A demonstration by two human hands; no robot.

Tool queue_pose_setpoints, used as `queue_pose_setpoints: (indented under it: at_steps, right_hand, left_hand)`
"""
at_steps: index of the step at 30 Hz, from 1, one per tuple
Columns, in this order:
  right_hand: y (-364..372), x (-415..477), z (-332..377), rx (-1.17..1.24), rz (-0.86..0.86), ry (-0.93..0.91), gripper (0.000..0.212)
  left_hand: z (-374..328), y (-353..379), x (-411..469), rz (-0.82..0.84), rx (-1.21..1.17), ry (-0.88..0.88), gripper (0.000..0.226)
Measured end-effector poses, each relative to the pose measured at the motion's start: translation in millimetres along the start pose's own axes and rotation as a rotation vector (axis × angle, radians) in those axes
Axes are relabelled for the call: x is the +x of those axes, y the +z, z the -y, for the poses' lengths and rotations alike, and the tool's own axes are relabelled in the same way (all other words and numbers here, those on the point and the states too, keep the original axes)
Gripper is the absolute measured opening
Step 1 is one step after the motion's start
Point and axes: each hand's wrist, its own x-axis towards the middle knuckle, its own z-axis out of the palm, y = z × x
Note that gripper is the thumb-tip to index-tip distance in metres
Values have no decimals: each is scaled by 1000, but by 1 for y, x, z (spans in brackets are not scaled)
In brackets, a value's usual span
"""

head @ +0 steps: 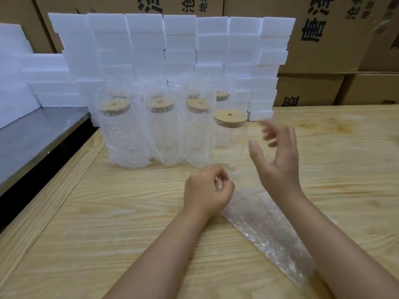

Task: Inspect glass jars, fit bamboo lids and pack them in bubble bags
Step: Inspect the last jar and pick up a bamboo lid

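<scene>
A clear glass jar [230, 143] with a bamboo lid [230, 117] stands upright on the wooden table [108, 212], unwrapped. My right hand [276, 156] hovers just right of it, fingers spread and blurred, holding nothing. My left hand [207, 188] sits in front of the jar and pinches the edge of a flat bubble bag [263, 225] that lies on the table toward me, under my right forearm. Several lidded jars in bubble bags [127, 134] stand in rows left of and behind the bare jar.
A wall of white foam blocks [172, 46] stands behind the jars. Cardboard boxes [323, 39] are stacked at the back and right. A dark metal surface [32, 139] adjoins the table on the left.
</scene>
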Motion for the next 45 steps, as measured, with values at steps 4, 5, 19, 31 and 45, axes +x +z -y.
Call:
queue_pose_setpoints:
  at_steps: [4, 5, 19, 31, 45]
  right_hand:
    - [18, 30, 3, -61, 233, 208, 77]
    - [23, 32, 0, -61, 269, 212, 77]
    - [4, 55, 3, 212, -161, 211, 44]
    - [3, 61, 10, 455, 11, 444, 37]
    - [-5, 60, 5, 297, -81, 393, 39]
  left_hand:
    - [-2, 2, 0, 5, -2, 1, 30]
    - [-1, 2, 0, 9, 0, -2, 33]
    - [9, 12, 8, 28, -20, -1, 31]
    - [15, 13, 14, -18, -142, -159, 61]
    - [23, 10, 10, 53, -287, 40, 120]
